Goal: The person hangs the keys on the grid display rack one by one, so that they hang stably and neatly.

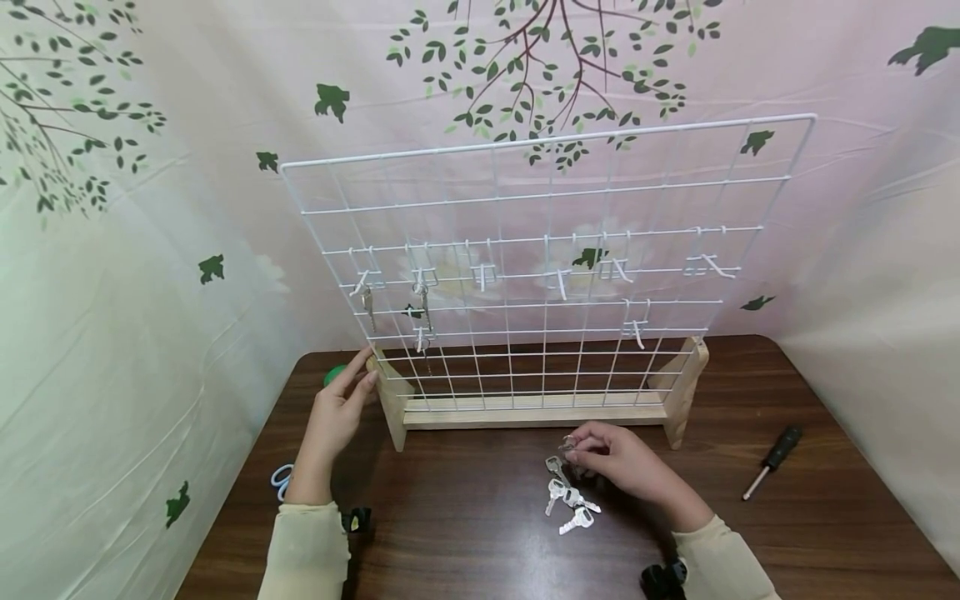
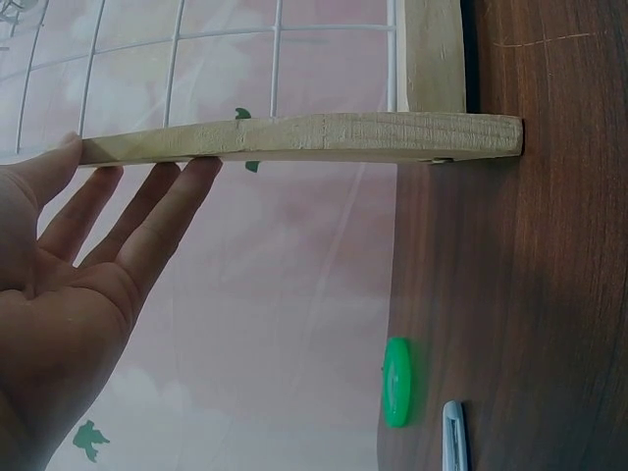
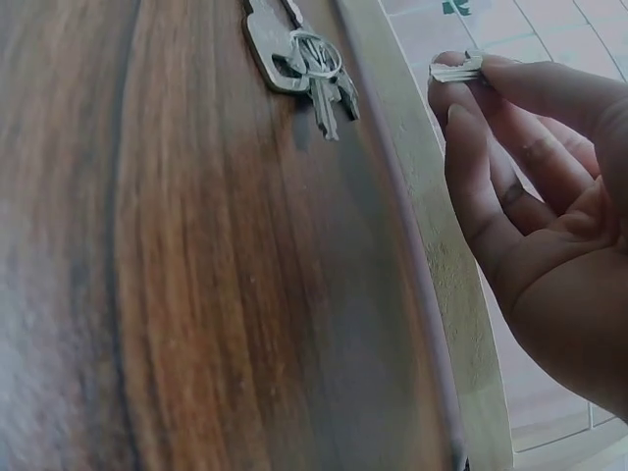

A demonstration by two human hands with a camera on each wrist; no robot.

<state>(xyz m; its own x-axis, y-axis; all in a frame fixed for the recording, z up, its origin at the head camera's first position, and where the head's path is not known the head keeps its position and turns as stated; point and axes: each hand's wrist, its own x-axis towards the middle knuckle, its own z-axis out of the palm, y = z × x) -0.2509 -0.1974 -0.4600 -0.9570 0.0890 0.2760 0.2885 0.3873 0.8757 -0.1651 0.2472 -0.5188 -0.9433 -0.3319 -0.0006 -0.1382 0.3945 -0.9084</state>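
In the head view my right hand [image 1: 618, 458] is held above the table, just in front of the rack's base. Thumb and fingers pinch a small silver key [image 3: 456, 71], seen clearly in the right wrist view. Several loose silver keys [image 1: 577, 521] lie on the table below it. My left hand [image 1: 336, 417] rests its fairly straight fingers against the wooden side support [image 2: 324, 135] of a white wire grid rack [image 1: 510, 333]. A key [image 1: 368, 308] hangs at the grid's left, with more keys [image 1: 424, 304] on the hook beside it.
Several white hooks [image 1: 561, 285] are fixed along the grid. A screwdriver [image 1: 776, 458] lies at the table's right. Light-blue scissors [image 1: 282, 479] and a round green object [image 1: 334, 375] are at the left. A patterned cloth [image 1: 135, 333] hangs around the table.
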